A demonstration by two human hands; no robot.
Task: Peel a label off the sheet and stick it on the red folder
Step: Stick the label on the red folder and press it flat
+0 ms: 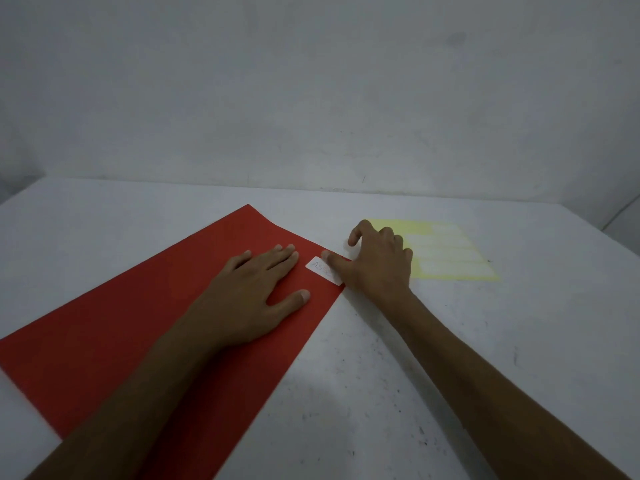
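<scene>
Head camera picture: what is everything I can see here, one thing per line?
red folder: one, red, flat on the table, left half of the view.
label: one, white with handwriting, on the folder near its right edge.
label sheet: one, pale yellow with white strips, on the table to the right, partly behind the right hand.
table: one, white, speckled with dark marks, under everything.
wall: one, grey-white, behind the table.
left hand: one, flat, palm down on the folder, just left of the label.
right hand: one, thumb pressing on the label's right part.
</scene>
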